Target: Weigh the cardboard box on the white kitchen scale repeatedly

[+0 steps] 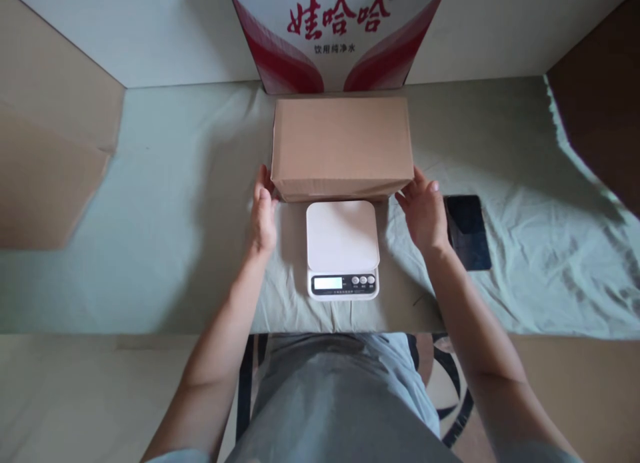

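Nearest, a grey shirt (pixel 340 410) was seen below the edge of a table spread with pale green cloth (pixel 150 250). On the cloth, a white kitchen scale (pixel 343 236) was set squarely, its lit display (pixel 329 283) turned toward the person. At three o'clock from the scale, a dark phone (pixel 469 233) was laid flat beside the right wrist. The left hand (pixel 264 216) was placed at ten o'clock and the right hand (pixel 425 210) at two, both loosely curved, with the fingers brought to the near lower corners of a closed cardboard box (pixel 343 140). The fingertips were partly hidden by those corners, so whether the box was gripped or merely touched could not be told. The box itself was positioned at twelve o'clock, just beyond the scale. For a good hold, even pressure was judged to be needed from both sides, the fingers being best set low and level with each other; a tilted or dragged box could have been knocked against the scale or caught in the creased cloth. Farthest off, also at twelve, a red-and-white printed carton (pixel 335 66) was stood upright behind the box.
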Action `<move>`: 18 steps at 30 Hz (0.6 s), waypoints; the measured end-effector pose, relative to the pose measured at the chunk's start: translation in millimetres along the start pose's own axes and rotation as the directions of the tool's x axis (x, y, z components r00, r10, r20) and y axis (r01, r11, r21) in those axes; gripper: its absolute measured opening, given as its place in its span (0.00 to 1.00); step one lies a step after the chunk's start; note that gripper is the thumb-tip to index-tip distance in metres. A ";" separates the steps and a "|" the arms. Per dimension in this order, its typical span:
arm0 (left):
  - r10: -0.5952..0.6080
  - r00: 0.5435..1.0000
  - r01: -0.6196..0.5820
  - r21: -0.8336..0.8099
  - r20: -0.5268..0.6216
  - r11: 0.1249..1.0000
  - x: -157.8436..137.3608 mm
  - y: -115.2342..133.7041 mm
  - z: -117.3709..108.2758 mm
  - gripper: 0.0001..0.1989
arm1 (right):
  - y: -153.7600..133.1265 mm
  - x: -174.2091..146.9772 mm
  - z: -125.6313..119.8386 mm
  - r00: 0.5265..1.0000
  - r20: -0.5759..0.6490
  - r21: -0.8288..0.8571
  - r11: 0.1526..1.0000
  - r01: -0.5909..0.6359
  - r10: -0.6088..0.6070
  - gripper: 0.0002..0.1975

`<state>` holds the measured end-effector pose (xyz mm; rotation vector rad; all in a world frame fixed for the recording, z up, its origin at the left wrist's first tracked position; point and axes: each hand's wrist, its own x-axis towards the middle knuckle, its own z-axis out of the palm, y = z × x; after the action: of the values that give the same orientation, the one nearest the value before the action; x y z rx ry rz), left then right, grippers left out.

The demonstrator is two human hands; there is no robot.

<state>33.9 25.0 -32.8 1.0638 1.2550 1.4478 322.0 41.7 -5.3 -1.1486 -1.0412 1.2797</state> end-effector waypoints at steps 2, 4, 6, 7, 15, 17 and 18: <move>-0.007 1.000 0.007 -0.005 -0.006 1.000 1.4 3.4 -2.5 0.34 | -0.4 4.0 -3.9 1.000 -0.021 0.002 1.000 -0.017 0.017 0.35; -0.010 1.000 0.010 -0.006 -0.009 1.000 3.6 6.0 -3.8 0.34 | -2.3 8.0 -5.3 0.999 -0.026 -0.001 1.000 -0.023 0.023 0.37; -0.018 1.000 0.018 -0.003 0.004 1.000 5.9 7.5 -3.8 0.36 | -5.2 10.6 -4.2 1.000 -0.020 0.002 1.000 -0.024 0.024 0.36; -0.023 1.000 0.023 -0.001 0.013 1.000 6.8 7.9 -3.3 0.36 | -6.7 11.0 -3.0 1.000 -0.015 0.005 1.000 -0.023 0.023 0.36; -0.006 0.998 0.005 0.007 0.066 1.000 10.5 5.2 7.1 0.34 | -7.5 8.8 13.4 0.997 0.070 0.010 1.000 0.009 -0.010 0.30; 0.018 0.996 -0.019 0.013 0.086 1.000 11.5 9.3 10.3 0.33 | -8.3 12.1 16.3 0.998 0.067 0.002 1.000 0.005 -0.005 0.30; 0.028 0.995 -0.029 0.016 0.091 0.999 11.8 13.6 11.6 0.33 | -10.3 13.7 17.0 0.998 0.059 -0.003 1.000 0.009 -0.008 0.31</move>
<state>41.4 38.0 -17.6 1.1506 1.1943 1.3963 307.3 56.7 6.8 -1.1138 -1.0908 1.3121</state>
